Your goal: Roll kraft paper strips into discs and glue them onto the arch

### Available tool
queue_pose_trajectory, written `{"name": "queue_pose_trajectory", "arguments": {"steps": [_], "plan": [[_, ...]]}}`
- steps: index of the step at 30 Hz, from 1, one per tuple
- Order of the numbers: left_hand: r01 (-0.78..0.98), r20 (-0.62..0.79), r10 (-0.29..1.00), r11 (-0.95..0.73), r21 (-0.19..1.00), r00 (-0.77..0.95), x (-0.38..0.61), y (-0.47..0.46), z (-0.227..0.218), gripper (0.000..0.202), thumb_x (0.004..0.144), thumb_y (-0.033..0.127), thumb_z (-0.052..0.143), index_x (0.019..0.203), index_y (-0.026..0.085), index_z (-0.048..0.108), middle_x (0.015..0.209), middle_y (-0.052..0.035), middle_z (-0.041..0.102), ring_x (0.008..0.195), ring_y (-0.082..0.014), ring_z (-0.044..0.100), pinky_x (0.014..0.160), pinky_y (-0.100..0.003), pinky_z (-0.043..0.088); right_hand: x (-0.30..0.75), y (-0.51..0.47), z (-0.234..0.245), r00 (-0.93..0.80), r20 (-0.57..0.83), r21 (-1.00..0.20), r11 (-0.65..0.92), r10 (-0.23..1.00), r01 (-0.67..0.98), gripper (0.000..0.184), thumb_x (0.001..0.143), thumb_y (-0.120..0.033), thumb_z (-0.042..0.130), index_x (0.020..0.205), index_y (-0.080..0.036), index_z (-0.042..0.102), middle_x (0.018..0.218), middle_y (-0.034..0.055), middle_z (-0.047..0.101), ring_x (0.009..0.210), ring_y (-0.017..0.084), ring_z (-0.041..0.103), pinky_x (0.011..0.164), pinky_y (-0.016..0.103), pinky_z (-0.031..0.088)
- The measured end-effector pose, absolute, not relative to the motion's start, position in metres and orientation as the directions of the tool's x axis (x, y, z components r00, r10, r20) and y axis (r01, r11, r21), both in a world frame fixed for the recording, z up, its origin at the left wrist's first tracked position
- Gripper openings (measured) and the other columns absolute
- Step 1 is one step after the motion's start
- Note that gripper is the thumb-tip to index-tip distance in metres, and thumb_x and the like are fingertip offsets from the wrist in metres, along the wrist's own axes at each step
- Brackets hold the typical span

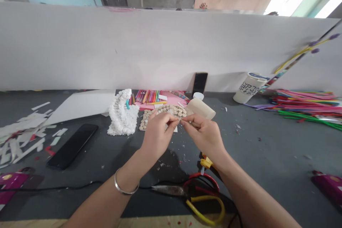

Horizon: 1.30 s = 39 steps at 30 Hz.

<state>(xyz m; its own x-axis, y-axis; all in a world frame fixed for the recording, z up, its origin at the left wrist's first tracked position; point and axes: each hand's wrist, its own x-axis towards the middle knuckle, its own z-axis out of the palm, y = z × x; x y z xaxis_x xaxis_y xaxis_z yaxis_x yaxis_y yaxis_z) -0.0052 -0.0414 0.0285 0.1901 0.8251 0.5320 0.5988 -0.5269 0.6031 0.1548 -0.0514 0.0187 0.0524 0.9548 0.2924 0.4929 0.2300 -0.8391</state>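
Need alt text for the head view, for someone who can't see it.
Left hand and right hand pinch a tiny pale piece, too small to identify, by small tan rolls on a dark table. Scissors lie nearer the wearer; a bumpy white object and black phone are left, colourful craft stems right.

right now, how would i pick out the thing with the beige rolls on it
On the dark table, find the bumpy white piece left of the left hand. Just right of it, partly hidden by that hand, is the roll-covered piece. Its many small beige rolls set it apart from the smooth beige sheet farther right.
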Motion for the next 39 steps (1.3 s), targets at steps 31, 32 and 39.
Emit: {"name": "queue_pose_trajectory", "arguments": {"steps": [31,32,39], "plan": [[0.399,0.335,0.89,-0.441,0.804,0.309,-0.022,-0.041,0.046,0.011,0.079,0.029,0.071,0.072,0.021,0.068,0.078,0.0018,0.071,0.076,-0.0149,0.063,0.07,-0.028,0.046,0.166,-0.063,0.037,-0.194,0.282,-0.809,0.341,0.94,0.478,0.02,0.086,-0.037,0.059,0.085,-0.019,0.069,0.056,-0.0037,0.054,0.05,0.009,0.041,0.046,0.022,0.029],[0.424,0.333,0.891,-0.443,0.79,0.309,-0.022,-0.043,0.048,0.01,0.079,0.028,0.071,0.073,0.021,0.068,0.079,0.0017,0.071,0.077,-0.0152,0.063,0.071,-0.029,0.046,0.166,-0.064,0.038,-0.194,0.274,-0.798,0.335,0.942,0.5,0.021,0.086,-0.036,0.058,0.085,-0.019,0.069,0.053,-0.0044,0.051,0.048,0.008,0.039,0.045,0.022,0.027],[0.452,0.331,0.893,-0.441,0.775,0.305,-0.023,-0.049,0.056,0.009,0.078,0.029,0.072,0.074,0.022,0.069,0.077,0.0013,0.07,0.075,-0.0155,0.063,0.069,-0.028,0.048,0.164,-0.072,0.044,-0.201,0.305,-0.75,0.365,0.931,0.552,0.02,0.087,-0.034,0.055,0.088,-0.02,0.069,0.054,-0.0039,0.055,0.045,0.009,0.041,0.043,0.021,0.029]]}}
